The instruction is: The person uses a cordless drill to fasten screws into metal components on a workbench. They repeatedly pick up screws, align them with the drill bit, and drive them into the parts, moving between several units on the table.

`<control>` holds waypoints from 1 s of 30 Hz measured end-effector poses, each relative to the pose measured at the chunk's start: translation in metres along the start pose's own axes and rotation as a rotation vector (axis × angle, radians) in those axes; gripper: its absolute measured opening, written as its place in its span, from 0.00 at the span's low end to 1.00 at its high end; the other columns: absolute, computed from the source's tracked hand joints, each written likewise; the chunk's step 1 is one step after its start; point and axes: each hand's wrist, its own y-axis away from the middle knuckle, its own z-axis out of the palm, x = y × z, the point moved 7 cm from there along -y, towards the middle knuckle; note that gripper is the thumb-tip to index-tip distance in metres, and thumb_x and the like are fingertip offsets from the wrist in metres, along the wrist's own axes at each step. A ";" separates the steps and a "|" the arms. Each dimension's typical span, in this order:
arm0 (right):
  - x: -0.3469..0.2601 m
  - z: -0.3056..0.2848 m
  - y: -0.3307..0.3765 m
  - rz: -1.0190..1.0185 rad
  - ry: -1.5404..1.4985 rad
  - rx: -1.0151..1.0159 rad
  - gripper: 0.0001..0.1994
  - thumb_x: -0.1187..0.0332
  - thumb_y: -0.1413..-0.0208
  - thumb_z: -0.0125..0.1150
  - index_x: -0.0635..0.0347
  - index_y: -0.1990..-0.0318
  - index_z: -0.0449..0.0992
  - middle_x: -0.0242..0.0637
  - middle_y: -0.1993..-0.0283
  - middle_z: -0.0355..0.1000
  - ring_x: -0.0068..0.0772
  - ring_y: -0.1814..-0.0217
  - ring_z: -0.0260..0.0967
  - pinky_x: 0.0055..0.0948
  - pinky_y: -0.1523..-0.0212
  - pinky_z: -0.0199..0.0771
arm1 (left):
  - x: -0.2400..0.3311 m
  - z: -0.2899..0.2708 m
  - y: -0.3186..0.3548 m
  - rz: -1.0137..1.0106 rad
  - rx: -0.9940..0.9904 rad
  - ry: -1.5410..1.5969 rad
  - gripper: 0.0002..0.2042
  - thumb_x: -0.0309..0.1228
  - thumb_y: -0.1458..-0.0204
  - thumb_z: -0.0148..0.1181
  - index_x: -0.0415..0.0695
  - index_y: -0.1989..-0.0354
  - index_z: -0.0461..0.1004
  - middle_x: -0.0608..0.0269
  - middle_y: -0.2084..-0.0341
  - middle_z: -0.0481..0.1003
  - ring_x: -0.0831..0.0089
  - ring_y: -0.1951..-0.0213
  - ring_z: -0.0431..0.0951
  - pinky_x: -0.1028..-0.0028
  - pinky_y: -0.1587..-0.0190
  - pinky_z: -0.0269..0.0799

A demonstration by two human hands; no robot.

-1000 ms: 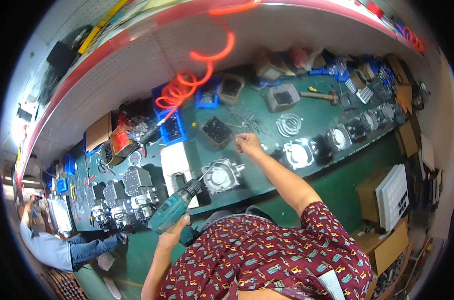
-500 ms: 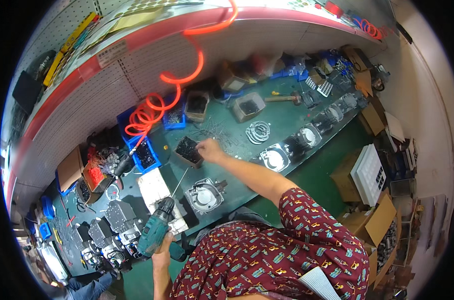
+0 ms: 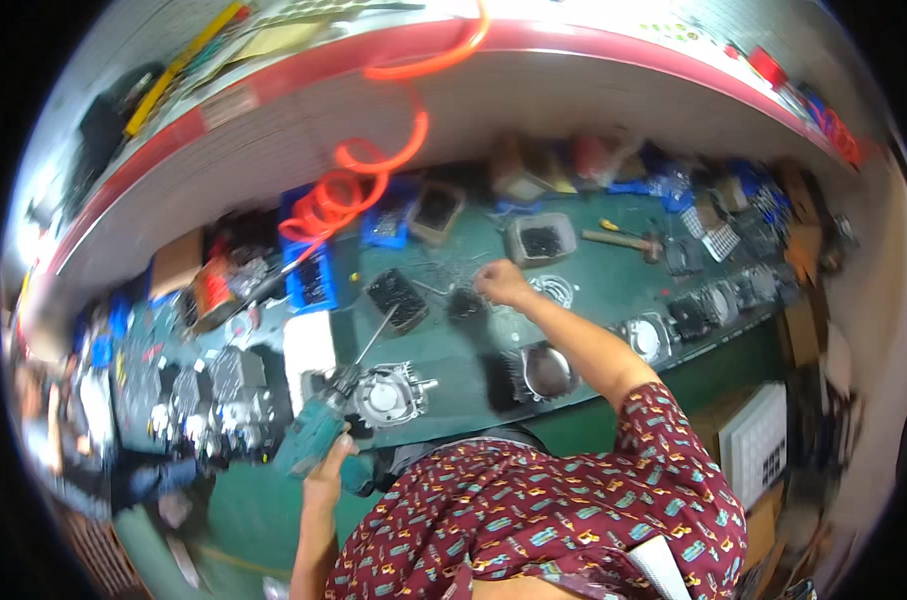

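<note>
My left hand is wrapped round the grip of a teal cordless drill. Its long thin bit points up and away, the tip at the near edge of a small box of black screws. Beneath the drill's front lies a silver finned metal casting with a round face. To the right of the screw box, my right hand is above the table with its fingertips drawn together; whatever they hold is too blurred to make out. A dark patch and scattered thin rods lie beside those fingers.
Silver rings lie beyond my right forearm, and another casting stands near the table edge. A hammer and a tub of dark parts are farther back. An orange coiled hose hangs over blue bins. Someone sits at far left.
My right hand has left the screw box and moved right, over the table. The drill stays in my left hand, its bit tip now closer to the box. The whole view has shifted.
</note>
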 end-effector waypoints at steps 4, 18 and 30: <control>-0.003 0.022 -0.016 0.136 -0.206 -0.225 0.06 0.71 0.45 0.62 0.64 0.63 0.79 0.33 0.70 0.77 0.22 0.74 0.73 0.25 0.76 0.76 | 0.011 0.049 0.029 0.019 0.065 0.124 0.14 0.27 0.47 0.66 0.37 0.53 0.76 0.58 0.63 0.79 0.71 0.67 0.79 0.69 0.63 0.78; -0.176 0.185 -0.054 -0.194 -0.259 -0.460 0.34 0.78 0.47 0.56 0.63 0.30 0.57 0.45 0.51 0.75 0.32 0.63 0.76 0.31 0.72 0.82 | -0.004 0.035 0.089 0.022 0.238 0.086 0.14 0.31 0.45 0.64 0.35 0.54 0.75 0.59 0.65 0.78 0.71 0.69 0.78 0.69 0.61 0.76; 0.010 -0.117 -0.035 -0.207 0.518 0.290 0.10 0.66 0.48 0.59 0.60 0.64 0.83 0.54 0.62 0.78 0.56 0.57 0.77 0.47 0.53 0.77 | -0.015 0.049 0.050 0.030 0.080 0.190 0.16 0.29 0.46 0.63 0.34 0.52 0.73 0.57 0.65 0.75 0.69 0.69 0.76 0.66 0.61 0.76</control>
